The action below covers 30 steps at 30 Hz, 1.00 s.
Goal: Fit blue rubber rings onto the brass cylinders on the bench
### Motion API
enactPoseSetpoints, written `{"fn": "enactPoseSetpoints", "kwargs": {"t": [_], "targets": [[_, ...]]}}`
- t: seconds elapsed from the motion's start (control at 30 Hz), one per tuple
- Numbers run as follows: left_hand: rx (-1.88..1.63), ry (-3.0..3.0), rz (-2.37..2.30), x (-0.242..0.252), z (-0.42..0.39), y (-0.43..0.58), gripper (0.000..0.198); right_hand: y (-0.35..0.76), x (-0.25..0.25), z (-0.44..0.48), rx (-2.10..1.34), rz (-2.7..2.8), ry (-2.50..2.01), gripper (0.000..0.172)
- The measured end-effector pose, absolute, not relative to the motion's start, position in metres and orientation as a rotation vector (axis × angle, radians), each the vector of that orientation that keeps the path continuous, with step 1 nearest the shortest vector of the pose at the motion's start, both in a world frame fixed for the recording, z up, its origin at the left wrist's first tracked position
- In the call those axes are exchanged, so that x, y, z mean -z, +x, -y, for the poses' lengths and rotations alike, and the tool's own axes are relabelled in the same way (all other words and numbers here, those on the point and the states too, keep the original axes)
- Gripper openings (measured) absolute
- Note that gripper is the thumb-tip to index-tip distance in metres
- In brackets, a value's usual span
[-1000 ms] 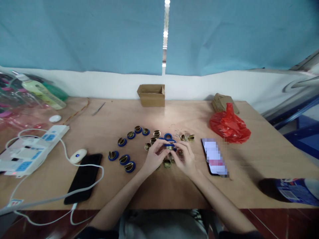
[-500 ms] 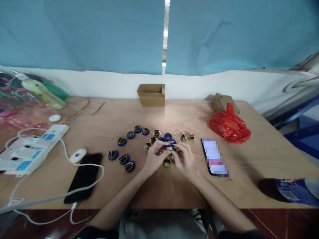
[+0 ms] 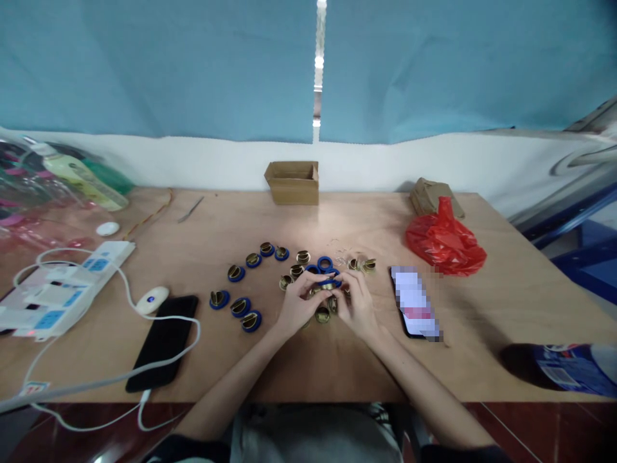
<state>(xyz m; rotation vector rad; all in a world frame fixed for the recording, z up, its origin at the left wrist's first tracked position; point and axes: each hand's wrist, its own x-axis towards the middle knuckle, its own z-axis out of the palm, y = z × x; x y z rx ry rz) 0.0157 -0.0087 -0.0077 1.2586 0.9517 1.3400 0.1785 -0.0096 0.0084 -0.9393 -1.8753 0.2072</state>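
My left hand [image 3: 297, 303] and my right hand [image 3: 357, 306] meet at the middle of the table. Between their thumbs and fingertips they pinch a round brass-coloured piece with a blue ring [image 3: 328, 283] around it, partly covered by the fingers. Just beyond lies a loose blue ring [image 3: 324, 263], with others beside it. Bare brass-coloured pieces [image 3: 322, 314] with raised tabs are scattered around both hands. On the left, several similar pieces with blue rings [image 3: 250, 321] rest on the wood in a loose curve.
A small cardboard box [image 3: 295, 188] stands at the back. To the right are a lit phone [image 3: 414, 302], a red plastic bag [image 3: 446, 243] and a dark bottle [image 3: 554, 368] on its side. White cables cross a black phone [image 3: 164, 344] near a power strip [image 3: 77, 292] at left.
Both hands stay together on the same piece. Finger positions have shifted slightly, with the right fingers closer around its edge. The things on the table lie as before.
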Motion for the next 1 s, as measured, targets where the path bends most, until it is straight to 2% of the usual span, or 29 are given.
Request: {"fn": "enactPoseSetpoints", "kwargs": {"t": [0.3, 0.43, 0.63, 0.8, 1.0], "targets": [[-1.361, 1.399, -0.922, 0.009, 0.009, 0.015, 0.021, 0.178, -0.005, 0.010, -0.268, 1.893, -0.949, 0.030], [-1.427, 1.651, -0.871, 0.013, 0.010, 0.015, 0.024, 0.183, -0.007, 0.006, -0.222, 1.956, -0.905, 0.026], [-1.608, 2.140, -1.051, 0.018, 0.008, 0.011, 0.031, 0.186, -0.009, 0.003, -0.251, 1.954, -0.854, 0.025], [-1.727, 2.260, -1.085, 0.013, 0.008, 0.010, 0.030, 0.183, -0.012, 0.008, -0.172, 1.899, -0.835, 0.027], [-1.712, 2.232, -1.171, 0.013, 0.011, 0.011, 0.024, 0.182, -0.012, 0.009, -0.126, 1.887, -0.818, 0.031]]}}
